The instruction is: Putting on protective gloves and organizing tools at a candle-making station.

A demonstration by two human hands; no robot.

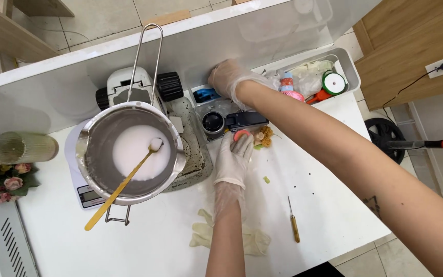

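A: The person's left hand (233,156), in a thin clear glove, is closed around a small pink round piece (242,135) on the white worktable (329,205), just in front of the black handheld tool (244,121). A yellowish crumbly cluster (265,136) lies right beside it.

B: And the right hand (227,77)?

A: Also gloved, it reaches far across, up against the white back panel (78,77) above a small blue object (206,94). Its fingers curl, but whether they clasp anything cannot be told; the palm hides it.

B: What looks risky to an observer?

A: The right forearm passes low over the white plastic bin (352,69) of ribbon spools, near the pink spool (295,96) and the green-and-white ribbon roll (334,82). Drawing that arm back carelessly could probably catch a spool and tip it out.

B: The pot seems the bigger worry.

A: Likely so. The steel melting pitcher (129,154), with white liquid in it, sits on a white kitchen scale (85,195), and a wooden stirring stick (121,184) leans out over the rim. A bump from the left elbow could lever the stick and splash the liquid.

B: Anything loose nearby?

A: A small wooden-handled pick (294,221) lies well apart to the right, and a crumpled pair of pale gloves (232,238) lies under the left forearm. The sleeveless arm could drag those gloves, and the pink piece, being small and held through slick plastic, might slip.
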